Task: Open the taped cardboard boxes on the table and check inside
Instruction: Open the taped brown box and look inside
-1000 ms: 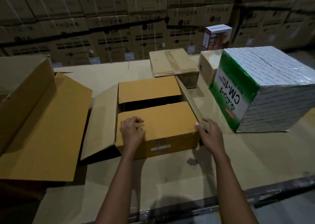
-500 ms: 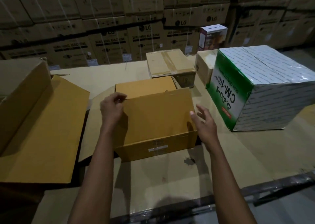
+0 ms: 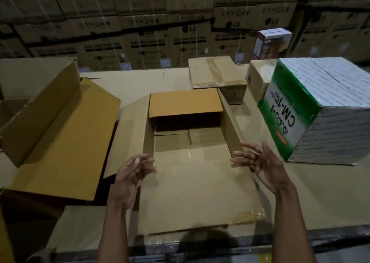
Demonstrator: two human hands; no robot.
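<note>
The brown cardboard box (image 3: 230,126) in the middle of the table lies open; its near flap (image 3: 198,194) is folded down flat toward me and its far flap still covers the back. Only a bare cardboard bottom shows inside. My left hand (image 3: 132,172) hovers at the box's near left corner with relaxed, slightly curled fingers, holding nothing. My right hand (image 3: 260,162) hovers at the near right corner, palm inward and fingers spread, also free. Behind it sits a smaller taped box (image 3: 216,72), sealed.
A large opened box (image 3: 56,126) with spread flaps fills the left side. A green-and-white wrapped carton (image 3: 320,106) stands at the right, with a plain box (image 3: 258,78) and a small white printed box (image 3: 272,42) behind it. Stacked cartons form the back wall. The table edge (image 3: 300,236) runs near me.
The near flap, which my left hand was lifting, has swung down flat toward me, exposing the inside. Both hands have let go and drawn back to the near corners.
</note>
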